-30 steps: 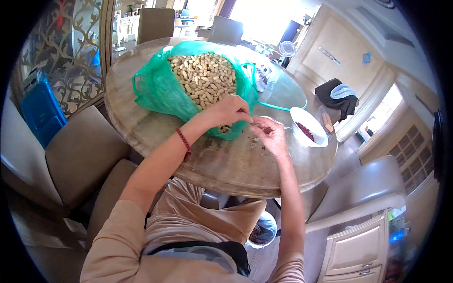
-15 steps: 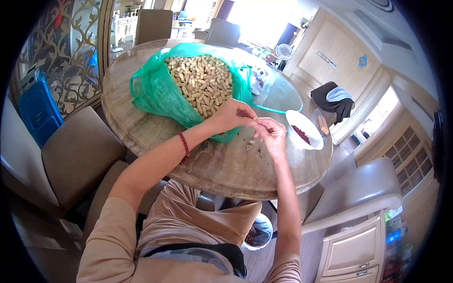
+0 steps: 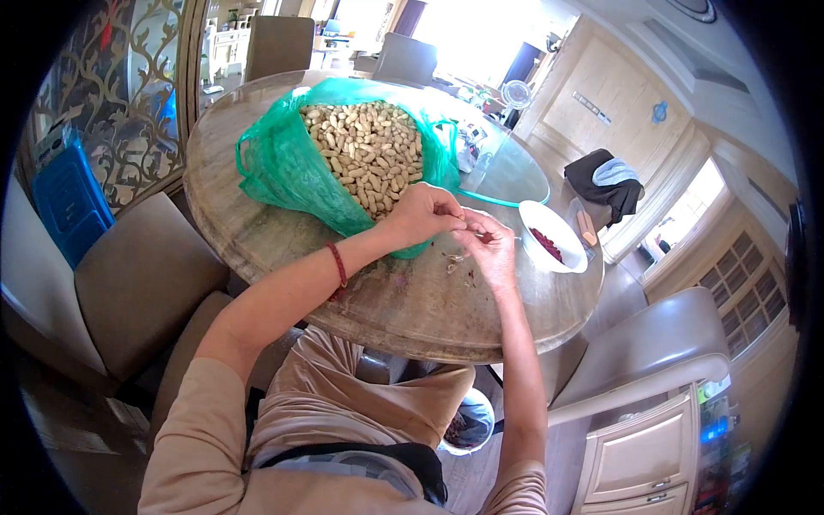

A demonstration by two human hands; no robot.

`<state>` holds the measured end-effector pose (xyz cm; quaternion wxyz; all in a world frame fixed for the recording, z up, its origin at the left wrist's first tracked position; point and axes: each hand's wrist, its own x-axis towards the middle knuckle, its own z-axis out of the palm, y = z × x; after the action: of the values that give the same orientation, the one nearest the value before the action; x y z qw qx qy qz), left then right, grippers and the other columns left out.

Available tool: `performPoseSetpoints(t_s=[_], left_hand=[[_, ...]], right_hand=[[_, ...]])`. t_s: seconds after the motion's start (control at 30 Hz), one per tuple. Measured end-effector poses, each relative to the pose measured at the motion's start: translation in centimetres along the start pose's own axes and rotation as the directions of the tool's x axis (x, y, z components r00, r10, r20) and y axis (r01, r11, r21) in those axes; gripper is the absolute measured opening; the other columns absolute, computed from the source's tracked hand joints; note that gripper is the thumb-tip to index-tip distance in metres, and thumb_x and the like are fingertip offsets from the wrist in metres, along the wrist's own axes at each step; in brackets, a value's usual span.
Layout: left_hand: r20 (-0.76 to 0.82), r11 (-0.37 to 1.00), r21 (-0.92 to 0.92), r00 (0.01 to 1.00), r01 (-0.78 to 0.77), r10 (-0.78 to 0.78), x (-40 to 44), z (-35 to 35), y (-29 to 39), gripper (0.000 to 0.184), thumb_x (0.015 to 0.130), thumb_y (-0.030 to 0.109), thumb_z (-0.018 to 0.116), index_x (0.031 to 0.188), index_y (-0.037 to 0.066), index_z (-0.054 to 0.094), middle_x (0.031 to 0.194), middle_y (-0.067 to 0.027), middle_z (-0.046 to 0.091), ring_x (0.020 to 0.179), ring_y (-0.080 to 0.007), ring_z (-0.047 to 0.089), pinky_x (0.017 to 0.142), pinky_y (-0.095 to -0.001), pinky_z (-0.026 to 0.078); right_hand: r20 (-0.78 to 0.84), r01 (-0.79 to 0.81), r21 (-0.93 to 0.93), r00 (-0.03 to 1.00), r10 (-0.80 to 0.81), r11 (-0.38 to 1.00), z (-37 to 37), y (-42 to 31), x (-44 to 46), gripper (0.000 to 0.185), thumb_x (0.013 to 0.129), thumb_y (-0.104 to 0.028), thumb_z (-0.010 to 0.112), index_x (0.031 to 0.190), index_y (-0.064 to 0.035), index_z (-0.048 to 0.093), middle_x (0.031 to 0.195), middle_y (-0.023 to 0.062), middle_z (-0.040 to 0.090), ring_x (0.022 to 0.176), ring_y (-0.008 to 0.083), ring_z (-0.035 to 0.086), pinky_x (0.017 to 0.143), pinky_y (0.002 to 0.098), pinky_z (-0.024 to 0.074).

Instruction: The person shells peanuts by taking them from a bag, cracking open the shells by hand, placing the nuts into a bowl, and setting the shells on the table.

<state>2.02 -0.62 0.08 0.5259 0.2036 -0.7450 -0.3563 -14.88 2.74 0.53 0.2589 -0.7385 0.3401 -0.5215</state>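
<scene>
My left hand (image 3: pixel 422 216) and my right hand (image 3: pixel 490 242) meet fingertip to fingertip above the front of the round table. Both are closed in a pinch around a peanut (image 3: pixel 461 219), which the fingers mostly cover. Behind my left hand lies a green plastic bag (image 3: pixel 296 176), open and full of unshelled peanuts (image 3: pixel 369 150). A white bowl (image 3: pixel 562 257) with dark red peanut kernels (image 3: pixel 547 245) stands just right of my right hand. Bits of shell and skin (image 3: pixel 453 264) are scattered on the tabletop below my hands.
The table (image 3: pixel 403 313) has a rounded front edge close to my lap. A bin (image 3: pixel 472 421) with dark scraps stands on the floor below. Chairs (image 3: pixel 142 275) flank the table, and a clear green-rimmed cover (image 3: pixel 506 172) lies behind the bowl.
Both hands stay together, with my fingers shifting slightly around the peanut. My right hand has moved a little to the left and turned. The bag and bowl look the same.
</scene>
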Motion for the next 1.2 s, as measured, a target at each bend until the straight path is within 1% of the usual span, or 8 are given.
performPoseSetpoints(t_s=[0.1,0.17,0.43,0.5,0.8,1.0,1.1,1.2], left_hand=[[0.01,0.998,-0.017,0.998,0.056,-0.056,0.0,0.1,-0.1,0.004,0.073,0.0,0.065,0.076,-0.002,0.063,0.066,-0.0029,0.061,0.059,-0.0051,0.055,0.052,-0.0191,0.044],[-0.004,0.996,-0.065,0.998,0.055,-0.055,0.0,0.3,-0.2,0.006,0.072,0.002,0.066,0.073,-0.002,0.063,0.063,-0.0031,0.06,0.056,-0.0052,0.053,0.049,-0.0196,0.042],[-0.009,0.988,-0.147,0.998,0.055,-0.057,-0.1,0.5,-0.3,0.006,0.072,0.002,0.065,0.07,-0.003,0.062,0.059,-0.0041,0.059,0.05,-0.0058,0.052,0.044,-0.0197,0.04],[0.029,0.987,-0.12,0.994,0.108,-0.106,-0.1,0.3,-0.1,0.003,0.075,0.0,0.064,0.075,-0.002,0.063,0.064,-0.0049,0.061,0.055,-0.0073,0.055,0.049,-0.02,0.045],[0.021,0.976,-0.155,0.989,0.149,-0.148,-0.2,0.3,0.0,0.006,0.076,0.003,0.065,0.076,-0.003,0.063,0.063,-0.0059,0.06,0.054,-0.0086,0.055,0.049,-0.0205,0.045],[0.03,0.917,-0.37,0.989,0.148,-0.148,-0.1,0.7,0.9,0.008,0.076,0.003,0.064,0.08,-0.004,0.063,0.069,-0.0075,0.062,0.059,-0.0103,0.058,0.056,-0.0221,0.048],[0.066,0.917,-0.371,0.989,0.147,-0.132,-0.1,0.8,0.8,0.009,0.076,0.001,0.064,0.082,-0.005,0.062,0.073,-0.0086,0.063,0.063,-0.0112,0.059,0.06,-0.0228,0.049],[0.014,0.934,-0.335,0.992,0.125,-0.128,-0.1,0.5,0.2,0.009,0.075,0.0,0.064,0.083,-0.005,0.062,0.075,-0.009,0.063,0.063,-0.0117,0.059,0.06,-0.0236,0.05]], right_hand=[[0.02,-0.087,0.039,0.996,0.086,0.995,-0.2,0.0,-0.1,0.035,0.07,-0.002,0.07,0.105,-0.0052,0.063,0.093,0.0022,0.063,0.068,0.0054,0.057,0.053,0.0186,0.0481],[0.014,-0.009,0.004,1.0,0.009,1.0,0.0,-0.2,-0.1,0.034,0.071,0.004,0.067,0.104,-0.002,0.062,0.09,0.0063,0.064,0.07,0.0082,0.059,0.051,0.0194,0.0494],[-0.01,0.047,-0.03,0.999,-0.047,0.998,0.1,0.0,-0.2,0.03,0.071,0.004,0.067,0.101,-0.0005,0.064,0.089,0.0068,0.064,0.071,0.0097,0.059,0.056,0.0214,0.0507],[-0.005,0.061,-0.041,0.998,-0.061,0.997,0.1,-0.2,-0.2,0.029,0.072,0.004,0.066,0.1,-0.0005,0.064,0.089,0.0067,0.064,0.071,0.0099,0.059,0.057,0.0217,0.0507],[0.0,0.107,-0.186,0.994,-0.108,0.977,0.2,0.0,-0.3,0.025,0.073,0.003,0.065,0.098,0.0005,0.065,0.087,0.0074,0.064,0.07,0.0105,0.059,0.06,0.0229,0.0503],[-0.055,0.065,0.023,0.997,-0.063,0.998,-0.1,-0.3,0.0,0.022,0.076,0.001,0.063,0.098,-0.0003,0.065,0.088,0.0068,0.064,0.07,0.0109,0.059,0.064,0.0222,0.0501],[-0.067,0.15,-0.016,0.986,-0.151,0.989,-0.5,0.2,0.1,0.023,0.077,0.003,0.062,0.099,0.0,0.064,0.09,0.0075,0.063,0.071,0.0116,0.06,0.063,0.0222,0.0502],[-0.014,0.063,0.02,0.998,-0.062,0.998,-0.3,0.2,0.1,0.023,0.077,0.004,0.061,0.099,0.0001,0.064,0.091,0.0074,0.063,0.072,0.0115,0.06,0.063,0.0223,0.0505]])
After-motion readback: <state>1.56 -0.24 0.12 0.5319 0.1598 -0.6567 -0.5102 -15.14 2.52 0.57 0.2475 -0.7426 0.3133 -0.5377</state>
